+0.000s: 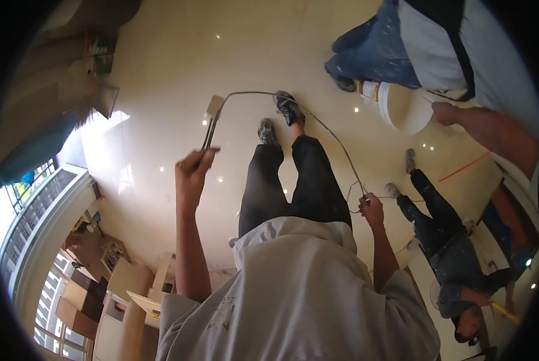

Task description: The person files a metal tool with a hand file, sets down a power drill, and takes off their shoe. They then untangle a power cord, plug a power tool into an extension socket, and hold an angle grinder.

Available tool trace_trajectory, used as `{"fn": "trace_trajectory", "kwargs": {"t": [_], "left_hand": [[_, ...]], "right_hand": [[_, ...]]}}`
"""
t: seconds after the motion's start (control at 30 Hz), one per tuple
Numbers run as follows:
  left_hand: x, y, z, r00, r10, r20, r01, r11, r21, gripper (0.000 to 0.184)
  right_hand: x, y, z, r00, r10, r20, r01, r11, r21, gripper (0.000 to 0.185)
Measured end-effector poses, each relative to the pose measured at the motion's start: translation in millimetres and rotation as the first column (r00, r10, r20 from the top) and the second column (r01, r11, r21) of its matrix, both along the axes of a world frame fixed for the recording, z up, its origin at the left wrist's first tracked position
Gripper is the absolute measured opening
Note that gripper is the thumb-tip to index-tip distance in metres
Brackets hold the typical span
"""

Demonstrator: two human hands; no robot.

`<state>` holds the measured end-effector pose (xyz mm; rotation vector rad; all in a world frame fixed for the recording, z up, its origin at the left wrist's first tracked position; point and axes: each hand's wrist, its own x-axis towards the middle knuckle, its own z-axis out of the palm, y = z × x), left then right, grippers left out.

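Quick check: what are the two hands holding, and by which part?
Left hand: a grey cable, gripped close to the white block. Right hand: the same cable, held farther along its length.

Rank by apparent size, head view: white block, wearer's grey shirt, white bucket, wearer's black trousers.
Grey shirt
Black trousers
White bucket
White block
Shirt sits nearest the camera, inflating it.
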<state>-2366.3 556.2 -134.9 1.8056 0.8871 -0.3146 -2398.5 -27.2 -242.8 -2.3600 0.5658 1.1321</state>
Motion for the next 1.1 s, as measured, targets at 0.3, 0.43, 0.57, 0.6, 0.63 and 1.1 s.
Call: {"fn": "trace_trajectory", "kwargs": {"t": [0.3, 0.43, 0.57, 0.6, 0.63, 1.1], "left_hand": [[73, -13, -163, 0.969, 0.108, 0.224, -0.089, 0.992, -0.095, 0.026], [56, -43, -235, 0.946, 0.253, 0.202, -0.199, 0.947, -0.251, 0.025], [39, -73, -333, 0.912, 0.321, 0.255, -0.255, 0.931, -0.26, 0.025], [39, -82, -354, 0.902, 0.333, 0.276, -0.273, 0.933, -0.234, 0.025], [36, -92, -376, 0.878, 0.367, 0.308, -0.297, 0.921, -0.253, 0.025], [37, -185, -540, 0.859, 0.388, 0.334, -0.359, 0.922, -0.147, 0.032]], "right_hand": [[65, 39, -54, 0.83, 0.447, 0.335, -0.413, 0.895, -0.171, 0.026], [120, 134, -110, 0.96, 0.221, -0.174, -0.182, 0.959, 0.216, 0.015], [89, 194, -257, 0.839, 0.524, -0.143, -0.444, 0.813, 0.377, 0.019], [77, 194, -308, 0.826, 0.555, -0.1, -0.488, 0.793, 0.366, 0.02], [67, 189, -358, 0.841, 0.534, -0.084, -0.474, 0.803, 0.361, 0.017], [84, 165, -646, 0.748, 0.654, 0.111, -0.643, 0.673, 0.366, 0.051]]}}
